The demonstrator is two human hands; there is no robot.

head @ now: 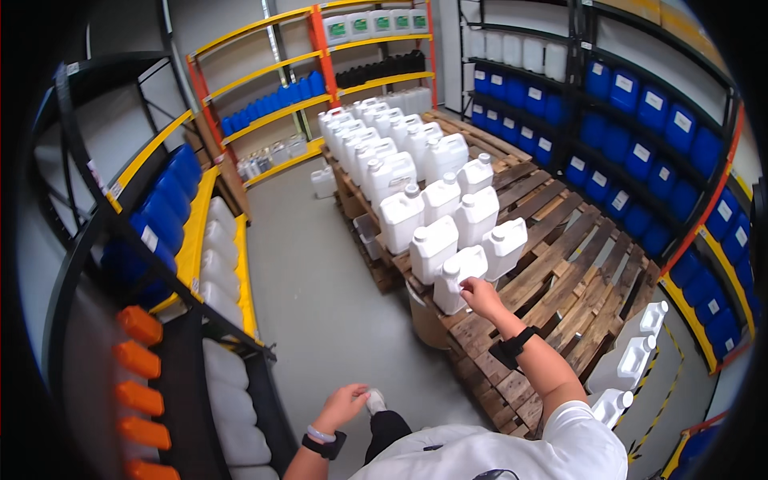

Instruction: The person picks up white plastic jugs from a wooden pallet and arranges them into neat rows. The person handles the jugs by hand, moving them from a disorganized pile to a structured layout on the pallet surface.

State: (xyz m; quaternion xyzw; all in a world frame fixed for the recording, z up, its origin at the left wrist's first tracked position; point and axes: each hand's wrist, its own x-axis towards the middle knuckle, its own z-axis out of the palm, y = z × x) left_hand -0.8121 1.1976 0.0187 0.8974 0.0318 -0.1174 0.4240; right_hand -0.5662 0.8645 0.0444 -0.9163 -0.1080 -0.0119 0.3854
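Several white plastic jugs with ribbed caps stand grouped on a wooden pallet point(528, 240). My right hand point(482, 298) is at the side of the nearest jug point(454, 277), fingertips drawn together against or just in front of it. Whether they grip it I cannot tell. A second white jug point(433, 249) stands behind it to the left, and another jug point(504, 247) is just to its right. Low over the grey floor hangs my left hand point(345, 405), holding nothing, fingers loosely bent and apart. It is beside my shoe point(376, 401), away from the jugs.
A shelf rack point(198, 240) with blue and white canisters runs along the left, above orange containers point(138, 360). Blue canisters point(639, 153) fill the dark right-hand racks. White jugs point(621, 366) stand beyond the pallet's right edge. A lone white jug point(324, 182) sits on the floor.
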